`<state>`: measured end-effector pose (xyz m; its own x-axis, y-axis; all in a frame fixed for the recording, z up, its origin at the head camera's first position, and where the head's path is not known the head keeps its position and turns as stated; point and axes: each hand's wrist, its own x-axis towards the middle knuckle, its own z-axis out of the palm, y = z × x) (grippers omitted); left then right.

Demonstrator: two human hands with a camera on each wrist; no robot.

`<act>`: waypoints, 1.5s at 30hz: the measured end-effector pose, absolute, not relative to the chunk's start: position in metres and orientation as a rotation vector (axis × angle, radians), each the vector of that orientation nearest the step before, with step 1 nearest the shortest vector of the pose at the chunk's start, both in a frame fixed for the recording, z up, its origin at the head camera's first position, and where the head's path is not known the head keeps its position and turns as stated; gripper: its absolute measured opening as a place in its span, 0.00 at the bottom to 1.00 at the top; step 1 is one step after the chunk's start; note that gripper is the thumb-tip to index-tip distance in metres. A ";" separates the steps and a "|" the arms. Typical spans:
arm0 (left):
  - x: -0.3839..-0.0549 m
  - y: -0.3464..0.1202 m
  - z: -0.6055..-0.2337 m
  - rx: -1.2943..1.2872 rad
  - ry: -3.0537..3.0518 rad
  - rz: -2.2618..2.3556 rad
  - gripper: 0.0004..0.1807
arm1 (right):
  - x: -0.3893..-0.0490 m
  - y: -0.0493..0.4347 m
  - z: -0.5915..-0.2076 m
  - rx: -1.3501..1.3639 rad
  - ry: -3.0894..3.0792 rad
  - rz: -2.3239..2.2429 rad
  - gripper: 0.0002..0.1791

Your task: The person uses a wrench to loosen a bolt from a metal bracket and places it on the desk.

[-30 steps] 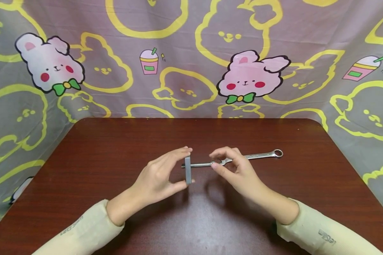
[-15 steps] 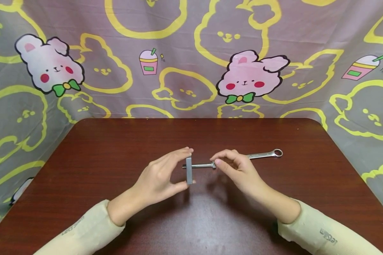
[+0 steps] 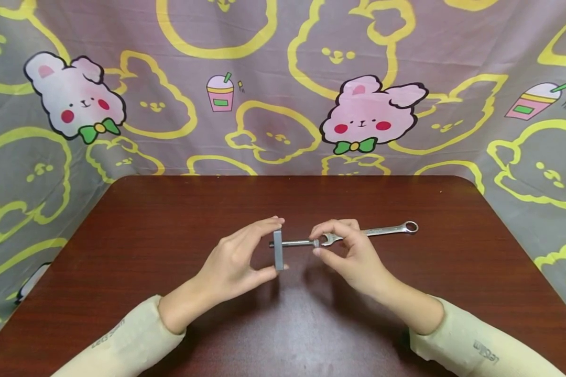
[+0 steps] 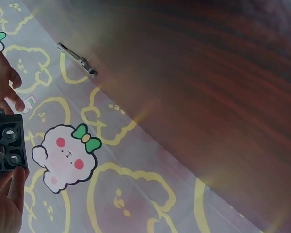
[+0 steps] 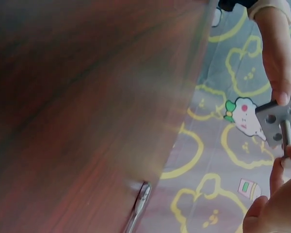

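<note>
My left hand (image 3: 233, 256) grips a grey metal plate (image 3: 278, 251) by its top and bottom edges, fingers above and thumb below. In the right wrist view, several round holes show in the plate (image 5: 282, 112). A bolt (image 3: 296, 243) runs through the plate, level, its tip sticking out a little on the left side. At the bolt's head, the thumb and forefinger of my right hand (image 3: 356, 254) pinch from below and above. Behind that hand, a combination wrench (image 3: 387, 230) lies on the table, partly hidden by the fingers.
The dark red-brown wooden table (image 3: 179, 204) has rounded far corners. A grey cloth (image 3: 264, 78) printed with cartoon rabbits hangs round its back and sides. Both hands are held above the table's middle.
My right thumb and forefinger shift around the bolt's head, the thumb now lower. The wrench's open end shows again between the fingers. My left hand and the plate stay nearly still.
</note>
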<state>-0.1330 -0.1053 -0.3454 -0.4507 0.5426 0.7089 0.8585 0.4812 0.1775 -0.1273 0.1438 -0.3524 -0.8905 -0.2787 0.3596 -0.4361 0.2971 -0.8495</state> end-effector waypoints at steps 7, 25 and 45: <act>-0.132 -0.105 -0.345 -1.154 -2.150 -0.704 0.40 | -0.127 0.144 -0.352 0.720 -2.450 1.590 0.14; -0.132 -0.106 -0.343 -1.153 -2.133 -0.720 0.40 | -0.131 0.141 -0.347 0.665 -2.370 1.892 0.06; -0.131 -0.111 -0.343 -1.148 -2.160 -0.698 0.40 | -0.131 0.145 -0.351 0.757 -2.415 1.792 0.15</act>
<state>-0.1310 -0.1114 -0.3427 -0.4544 0.5456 0.7042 0.8544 0.4905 0.1713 -0.1306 0.1447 -0.3512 -0.8801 -0.3563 0.3138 -0.4037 0.2134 -0.8897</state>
